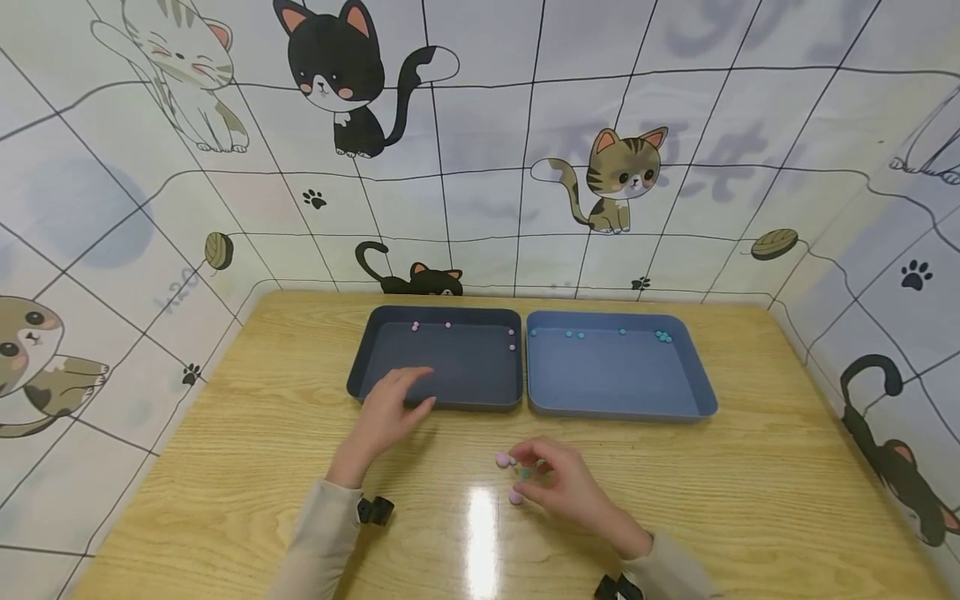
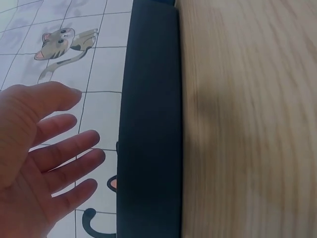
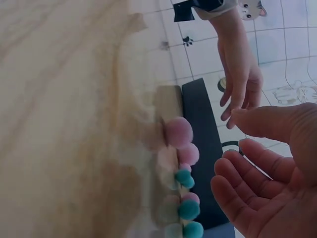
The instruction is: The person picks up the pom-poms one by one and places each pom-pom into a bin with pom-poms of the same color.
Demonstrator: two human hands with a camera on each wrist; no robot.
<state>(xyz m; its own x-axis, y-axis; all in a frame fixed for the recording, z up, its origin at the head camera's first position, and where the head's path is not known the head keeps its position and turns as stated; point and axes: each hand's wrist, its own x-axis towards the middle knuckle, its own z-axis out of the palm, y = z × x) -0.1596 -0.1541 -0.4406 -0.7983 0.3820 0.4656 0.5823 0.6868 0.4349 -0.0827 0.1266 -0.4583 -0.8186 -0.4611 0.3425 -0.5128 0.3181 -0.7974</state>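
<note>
Several pink and teal pom-poms lie in a loose group on the wooden table. A pink pom-pom and a teal pom-pom show beside my right hand, which is spread over the group. The right wrist view shows the thumb apart from the bent fingers and nothing between them, with a larger pink pom-pom at one end of the row. My left hand hovers by the front left of the dark tray, fingers spread and holding nothing. Inside that tray, several pink pom-poms lie along the back and right side.
To the right of the dark tray stands a blue tray, close against it, with several teal pom-poms near its back edge. A cat-patterned cloth rises behind the table and along both sides.
</note>
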